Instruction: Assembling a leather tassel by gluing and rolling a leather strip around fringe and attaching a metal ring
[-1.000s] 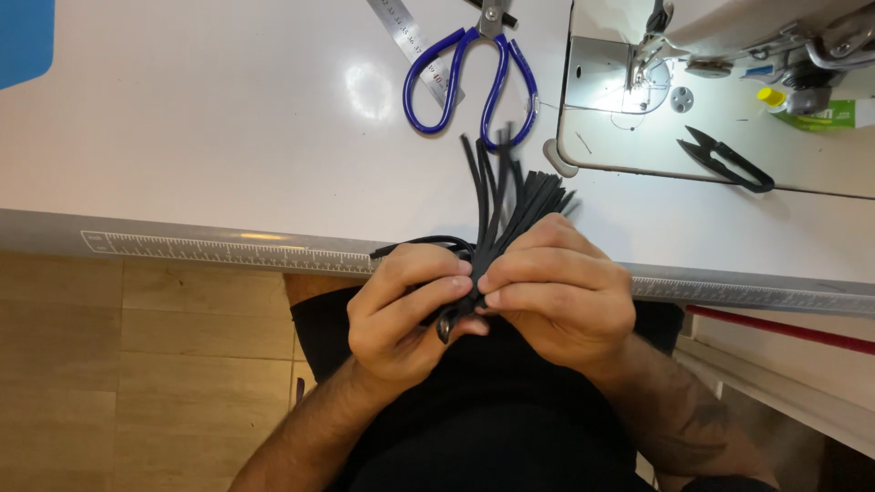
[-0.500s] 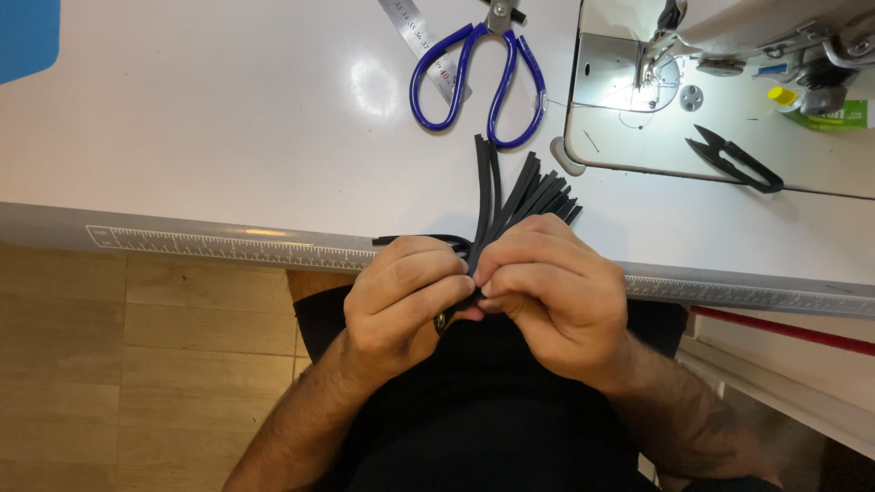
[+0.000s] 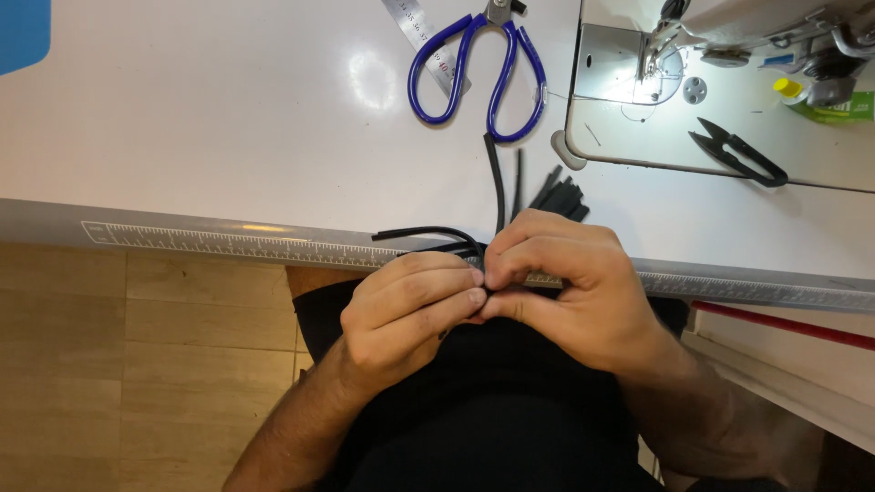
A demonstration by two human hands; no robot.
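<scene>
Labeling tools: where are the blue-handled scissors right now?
Head view, top centre: the blue-handled scissors lie on the white table, over a metal ruler, left of the sewing machine.

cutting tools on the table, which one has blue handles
The large scissors at the top centre of the white table. The small thread snips on the sewing machine bed are all black.

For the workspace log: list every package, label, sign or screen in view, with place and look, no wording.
Green label: far right edge, on a container beside the sewing machine; a small green patch with pale print, yellow cap by it.
No screens or signs in view.
</scene>
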